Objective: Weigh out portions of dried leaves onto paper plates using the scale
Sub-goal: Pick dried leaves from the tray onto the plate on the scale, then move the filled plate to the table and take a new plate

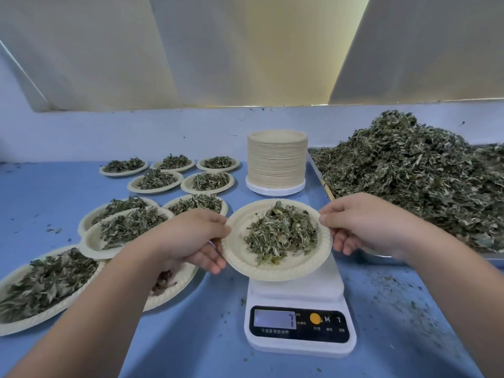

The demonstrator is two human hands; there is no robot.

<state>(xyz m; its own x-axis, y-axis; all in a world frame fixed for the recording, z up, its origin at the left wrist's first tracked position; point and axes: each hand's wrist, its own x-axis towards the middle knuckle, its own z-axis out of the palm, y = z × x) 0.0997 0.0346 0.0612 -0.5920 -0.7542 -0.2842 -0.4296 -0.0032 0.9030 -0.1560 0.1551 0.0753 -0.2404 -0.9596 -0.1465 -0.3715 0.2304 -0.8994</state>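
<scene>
A: Blue table (204, 336), pale wall (136, 132) behind it. What do the hands have?

B: One paper plate (275, 270) between them. The left hand (191, 238) pinches its left rim, thumb on top and fingers curled beneath. The right hand (365, 225) pinches the right rim the same way.

A: And the portion?

B: A heap of dried leaves (281, 233) lies in the middle of that plate, which is over the platform of the white scale (297, 294) (resting on it or held just off it, I cannot tell).

A: Around that?

B: To the left are filled plates (155, 180) in rows, some overlapping. The left forearm hides part of the nearest one. Behind the scale stands a tall stack of empty plates (276, 159). To the right, a metal tray (491, 261) bears a big pile of leaves (422, 181), and the right wrist crosses its near edge. Leaf crumbs (395, 296) dot the table.

A: Any writing?

B: The scale's display (274, 319) shows a 7 at its right end. Beside it are an orange button (315, 318) and the letters M and T. The small Chinese labels beneath are too blurred to read.
</scene>
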